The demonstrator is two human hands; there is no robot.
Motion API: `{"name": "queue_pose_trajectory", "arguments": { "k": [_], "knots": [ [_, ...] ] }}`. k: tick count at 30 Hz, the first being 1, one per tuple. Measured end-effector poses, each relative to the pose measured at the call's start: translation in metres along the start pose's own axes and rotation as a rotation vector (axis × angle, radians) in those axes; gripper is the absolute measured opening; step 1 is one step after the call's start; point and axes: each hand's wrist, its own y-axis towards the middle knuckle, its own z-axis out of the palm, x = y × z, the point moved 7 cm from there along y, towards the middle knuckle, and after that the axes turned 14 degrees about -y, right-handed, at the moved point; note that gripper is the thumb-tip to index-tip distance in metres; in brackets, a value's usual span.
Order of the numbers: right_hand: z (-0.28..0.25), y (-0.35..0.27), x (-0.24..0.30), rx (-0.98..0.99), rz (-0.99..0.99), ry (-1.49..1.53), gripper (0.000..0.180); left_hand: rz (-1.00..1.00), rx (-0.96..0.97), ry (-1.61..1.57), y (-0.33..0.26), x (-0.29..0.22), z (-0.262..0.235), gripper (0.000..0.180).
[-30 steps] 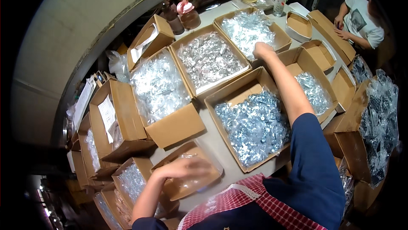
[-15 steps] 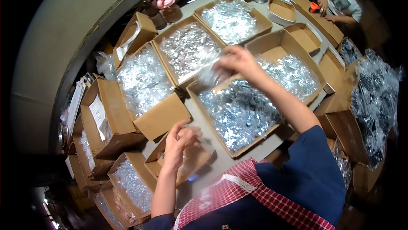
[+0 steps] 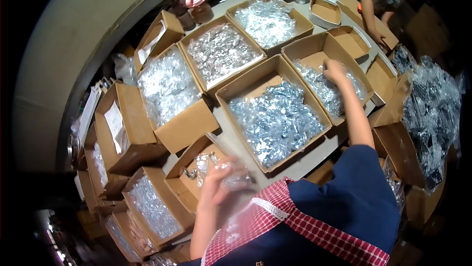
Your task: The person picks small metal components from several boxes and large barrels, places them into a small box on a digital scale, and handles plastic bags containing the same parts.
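My left hand (image 3: 216, 186) is closed around a clear plastic bag (image 3: 237, 173), smeared by motion, above a small cardboard box (image 3: 183, 186) holding a few metal pieces and clear packets. My right hand (image 3: 335, 71) reaches into a cardboard box (image 3: 309, 54) at the centre right. Its fingers are bent together at the small silvery packets (image 3: 351, 83) there; what they pinch is hidden. Just left of that box stands a larger open box (image 3: 260, 86) with a heap of bluish-silver packets (image 3: 275, 121).
Behind are boxes of silvery packets (image 3: 223, 52). More boxes (image 3: 152, 207) crowd the left side. At far right, a large plastic bag (image 3: 432, 118) bulges from a carton. A co-worker's hand (image 3: 377, 38) rests near a long box at the back right.
My right hand has moved right from above the middle boxes into the centre-right box. My left hand has come lower and nearer. The co-worker's arm has shifted.
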Motion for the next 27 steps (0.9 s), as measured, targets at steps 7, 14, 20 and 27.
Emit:
{"name": "queue_pose_trajectory", "arguments": {
  "k": [7, 14, 20, 27],
  "knots": [
    [-0.033, -0.001, -0.013, -0.134, 0.022, 0.633, 0.030, 0.057, -0.100, -0.131, 0.000, 0.019, -0.022, 0.041],
    [0.021, -0.006, 0.029, 0.194, -0.275, 0.286, 0.052, 0.073, -0.061, -0.141, 0.002, 0.022, -0.003, 0.038],
    [0.004, -0.006, 0.007, -0.098, -0.024, 0.731, 0.034, 0.130, -0.049, -0.218, 0.005, 0.019, -0.014, 0.035],
    [-0.086, -0.048, 0.127, 0.414, -0.436, 1.309, 0.043, 0.294, -0.053, -0.312, -0.014, -0.006, -0.020, 0.042]
  ]
}}
